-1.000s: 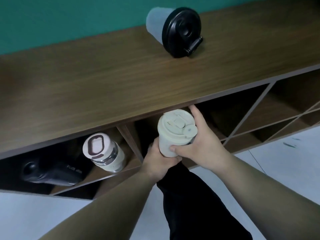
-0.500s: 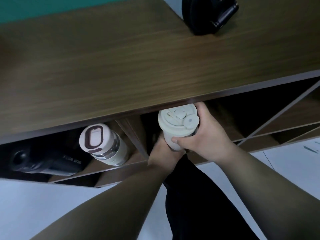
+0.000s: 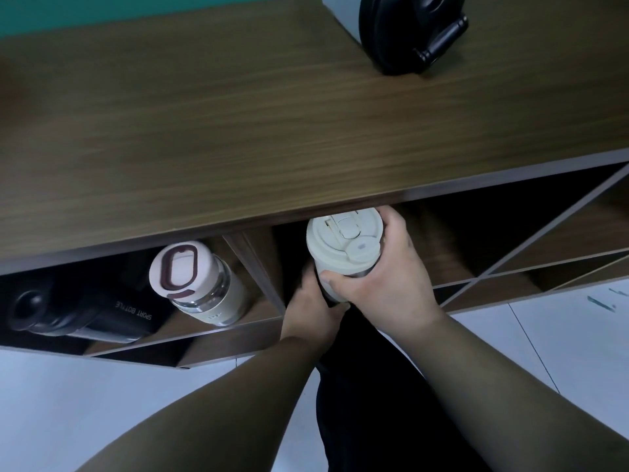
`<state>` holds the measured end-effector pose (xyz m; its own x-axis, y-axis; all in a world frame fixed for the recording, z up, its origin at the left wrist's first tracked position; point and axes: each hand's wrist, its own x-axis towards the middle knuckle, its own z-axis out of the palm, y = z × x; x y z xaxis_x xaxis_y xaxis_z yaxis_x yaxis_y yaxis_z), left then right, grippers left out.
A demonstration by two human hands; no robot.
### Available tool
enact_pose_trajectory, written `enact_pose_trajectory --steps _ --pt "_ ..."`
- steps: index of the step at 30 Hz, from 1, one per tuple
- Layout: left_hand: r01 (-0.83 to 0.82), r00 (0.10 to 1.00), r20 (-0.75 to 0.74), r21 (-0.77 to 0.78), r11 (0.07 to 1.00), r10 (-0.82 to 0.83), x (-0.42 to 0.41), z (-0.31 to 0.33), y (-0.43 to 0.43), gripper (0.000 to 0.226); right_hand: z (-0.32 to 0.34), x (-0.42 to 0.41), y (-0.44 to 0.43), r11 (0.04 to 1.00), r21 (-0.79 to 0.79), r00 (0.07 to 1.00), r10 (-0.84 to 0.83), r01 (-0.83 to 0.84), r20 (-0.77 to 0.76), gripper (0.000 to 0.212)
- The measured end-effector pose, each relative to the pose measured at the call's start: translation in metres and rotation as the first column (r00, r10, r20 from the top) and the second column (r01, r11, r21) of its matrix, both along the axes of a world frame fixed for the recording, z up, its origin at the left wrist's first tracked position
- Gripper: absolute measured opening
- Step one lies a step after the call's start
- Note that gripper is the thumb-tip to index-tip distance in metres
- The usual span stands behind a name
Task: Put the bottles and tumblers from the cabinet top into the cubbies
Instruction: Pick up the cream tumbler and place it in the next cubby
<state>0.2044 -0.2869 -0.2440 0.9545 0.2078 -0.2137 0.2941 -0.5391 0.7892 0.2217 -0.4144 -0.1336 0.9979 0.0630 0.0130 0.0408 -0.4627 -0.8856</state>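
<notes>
Both my hands hold a cream tumbler point(image 3: 342, 245) with a flip lid at the mouth of the middle cubby, just under the cabinet top's front edge. My right hand point(image 3: 384, 270) wraps its upper body from the right. Gripping its lower part from the left is my left hand point(image 3: 311, 306). The bottom of the tumbler is hidden. A grey shaker bottle with a black lid point(image 3: 405, 27) lies on its side on the cabinet top point(image 3: 238, 124). In the left cubby stand a glass bottle with a white lid point(image 3: 200, 284) and a black sport bottle point(image 3: 85, 313).
A wooden divider point(image 3: 258, 267) separates the left cubby from the middle one. To the right are diagonal-partitioned cubbies point(image 3: 544, 240), dark inside. Pale floor tiles point(image 3: 561, 332) lie below, and my dark trouser leg point(image 3: 374, 403) is between my arms.
The tumbler and both hands have moved up and further in under the cabinet top's edge. The view has shifted, so the shaker bottle now sits cut off at the upper frame edge.
</notes>
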Motion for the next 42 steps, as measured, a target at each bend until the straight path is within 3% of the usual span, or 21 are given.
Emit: enact_pose_trajectory --steps 7,13,18,25,27,31,33,37,42 --pt "0.076 0.995 0.059 0.011 0.997 -0.076 -0.003 0.001 0.002 0.059 -0.002 -0.007 0.008 0.995 -0.075 0.997 -0.067 0.07 0.044 0.1" --pt "0.043 0.998 0.048 0.015 0.999 -0.044 -0.002 -0.006 0.0 0.071 -0.003 -0.008 0.012 0.991 -0.073 0.993 -0.107 0.11 0.052 0.099" --pt "0.043 0.998 0.043 0.024 0.999 -0.044 -0.003 -0.005 0.001 0.055 -0.006 -0.009 0.014 0.987 -0.081 0.989 -0.133 0.138 0.071 0.099" --pt "0.06 0.998 0.009 0.039 0.997 -0.06 -0.002 -0.012 0.004 0.053 -0.008 -0.009 0.013 0.989 -0.064 0.99 -0.127 0.132 0.066 0.104" --pt "0.071 0.997 -0.005 0.035 0.997 -0.071 -0.002 -0.013 0.006 0.06 -0.009 -0.01 0.011 0.991 -0.063 0.992 -0.114 0.117 0.048 0.112" --pt "0.047 0.998 -0.039 -0.091 0.995 -0.051 -0.004 -0.016 0.006 0.103 -0.007 -0.016 0.001 0.995 -0.054 0.996 -0.084 0.082 -0.027 0.143" --pt "0.014 0.997 -0.071 -0.146 0.989 -0.025 -0.015 -0.007 0.005 0.113 -0.005 -0.022 -0.005 0.996 -0.061 0.997 -0.06 0.057 -0.041 0.146" --pt "0.012 0.986 -0.159 -0.279 0.96 -0.058 -0.044 0.04 0.004 0.102 -0.001 -0.043 -0.022 0.978 -0.197 0.997 0.062 -0.071 -0.05 0.126" --pt "-0.043 0.956 -0.278 -0.454 0.89 -0.096 -0.074 0.097 0.007 0.052 0.026 -0.071 -0.048 0.973 -0.214 0.993 0.101 -0.087 0.055 0.07"
